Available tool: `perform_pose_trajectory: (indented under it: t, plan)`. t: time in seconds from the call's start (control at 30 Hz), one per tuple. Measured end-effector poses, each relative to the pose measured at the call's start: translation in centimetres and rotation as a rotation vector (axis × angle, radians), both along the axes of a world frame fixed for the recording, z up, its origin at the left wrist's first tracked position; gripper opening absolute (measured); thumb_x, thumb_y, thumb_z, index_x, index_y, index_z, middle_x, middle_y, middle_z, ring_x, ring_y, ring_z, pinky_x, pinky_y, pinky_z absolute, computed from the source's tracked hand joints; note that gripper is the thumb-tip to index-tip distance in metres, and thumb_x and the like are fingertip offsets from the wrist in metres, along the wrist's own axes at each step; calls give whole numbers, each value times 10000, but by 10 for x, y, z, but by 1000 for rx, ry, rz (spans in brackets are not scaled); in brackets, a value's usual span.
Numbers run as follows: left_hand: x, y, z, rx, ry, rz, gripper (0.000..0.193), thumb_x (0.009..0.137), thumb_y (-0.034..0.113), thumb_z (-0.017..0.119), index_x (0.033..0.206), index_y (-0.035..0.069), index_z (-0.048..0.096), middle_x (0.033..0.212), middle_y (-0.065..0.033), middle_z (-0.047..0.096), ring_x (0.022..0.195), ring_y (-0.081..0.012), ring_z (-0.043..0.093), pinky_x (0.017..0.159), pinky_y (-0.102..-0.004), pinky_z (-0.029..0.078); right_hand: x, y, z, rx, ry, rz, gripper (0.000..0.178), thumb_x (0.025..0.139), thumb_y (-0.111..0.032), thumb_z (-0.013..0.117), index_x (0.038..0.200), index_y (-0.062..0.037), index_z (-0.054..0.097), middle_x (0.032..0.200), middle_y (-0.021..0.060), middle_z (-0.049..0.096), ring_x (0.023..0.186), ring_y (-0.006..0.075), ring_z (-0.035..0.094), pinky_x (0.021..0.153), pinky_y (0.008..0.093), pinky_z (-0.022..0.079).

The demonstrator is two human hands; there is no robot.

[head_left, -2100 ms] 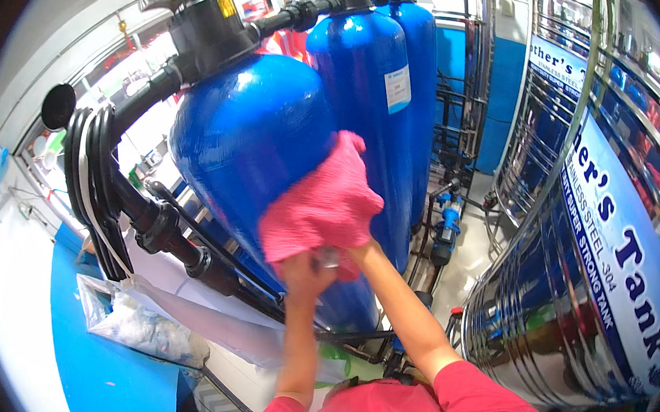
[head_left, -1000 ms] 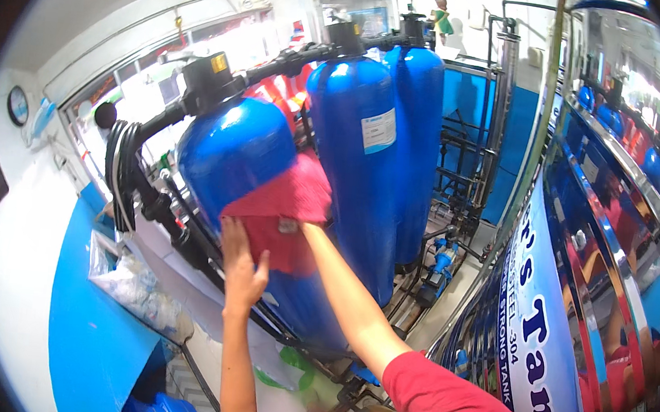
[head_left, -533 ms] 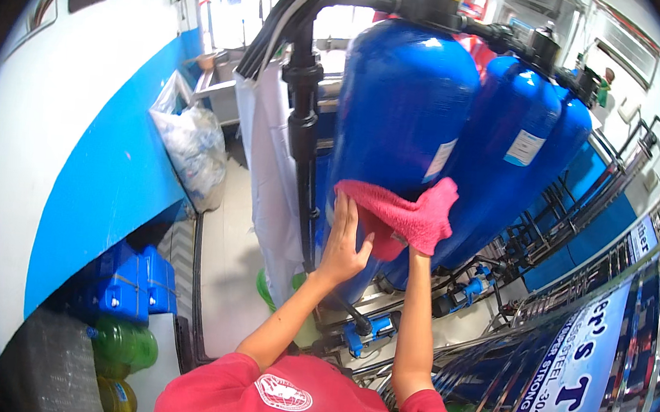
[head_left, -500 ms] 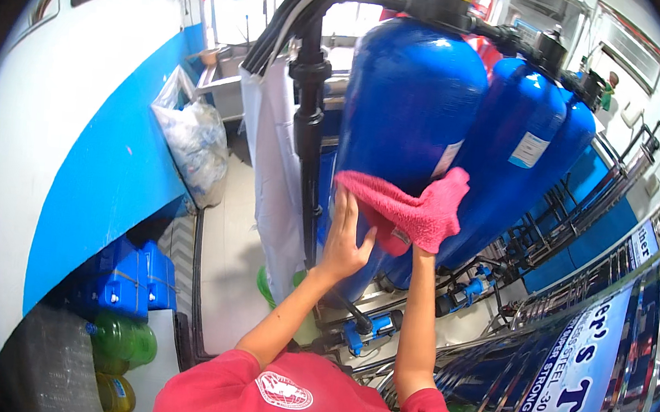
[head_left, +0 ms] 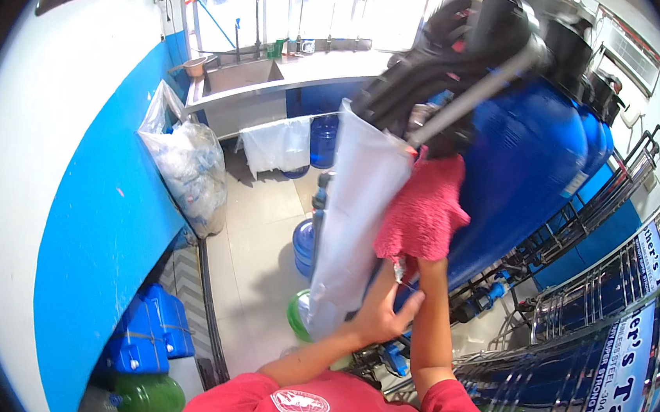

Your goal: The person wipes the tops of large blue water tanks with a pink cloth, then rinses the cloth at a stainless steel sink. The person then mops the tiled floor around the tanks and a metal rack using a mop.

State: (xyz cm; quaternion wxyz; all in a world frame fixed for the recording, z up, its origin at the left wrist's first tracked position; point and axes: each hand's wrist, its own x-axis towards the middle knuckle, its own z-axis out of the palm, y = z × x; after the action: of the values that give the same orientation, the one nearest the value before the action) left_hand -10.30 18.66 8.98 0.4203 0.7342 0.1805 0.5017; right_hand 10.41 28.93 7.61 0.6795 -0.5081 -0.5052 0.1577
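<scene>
A fuzzy pink cloth (head_left: 424,206) covers my right hand, hiding its fingers; only the wrist and forearm show below. The cloth lies against black pipework beside the large blue cylindrical tank (head_left: 511,159). At the cloth's lower edge is my left hand (head_left: 380,308), its thumb spread away from the fingers and close to my right wrist. The fingertips partly disappear by a small pale tag on the cloth. A white sheet (head_left: 355,232) hangs just left of both hands, below the black hoses (head_left: 412,80).
More blue tanks (head_left: 598,143) stand to the right, with shiny steel tanks (head_left: 549,390) nearer. A metal sink (head_left: 243,77) is at the back. A bag of plastic (head_left: 188,166) leans by the left wall. Blue containers (head_left: 150,328) and a green bottle (head_left: 148,398) sit lower left.
The view has turned left. My covered right hand has moved from the front of the big tank to its left side, by the pipework. My left hand has dropped to the cloth's lower edge.
</scene>
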Motion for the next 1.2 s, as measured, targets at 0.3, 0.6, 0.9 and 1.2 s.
perform_pose_trajectory:
  t: [0.3,0.6,0.9,1.2]
  plan:
    - [-56,58,-15,-71,161,-580,841,967,198,606,1575,-56,84,1624,-280,187,1520,-384,196,1232,-417,173,11,4,16,265,97,-343,556,1037,-267,457,1528,-52,307,1425,125,494,1251,232,532,1073,382,441]
    - [-103,75,-39,-416,-9,-1010,775,1009,110,557,1594,-6,63,1652,-196,190,1514,-276,254,1225,-379,205,-13,-5,40,285,67,-500,539,1040,-272,451,1513,-50,320,1413,129,504,1245,241,541,1060,397,445]
    - [-102,89,-60,-408,314,-1400,537,1040,207,523,1483,-40,349,1432,-200,536,1346,-278,508,1121,-383,376,-79,-15,-8,88,65,-589,518,1012,-288,472,1460,-49,371,1365,139,535,1218,261,563,1033,421,456]
    - [-116,111,-16,190,1020,-1243,534,1047,440,440,1290,-27,530,1149,-294,653,1101,-441,619,928,-468,475,-107,-4,-52,-113,220,-482,500,984,-304,494,1407,-47,423,1318,148,566,1191,281,584,1005,445,466]
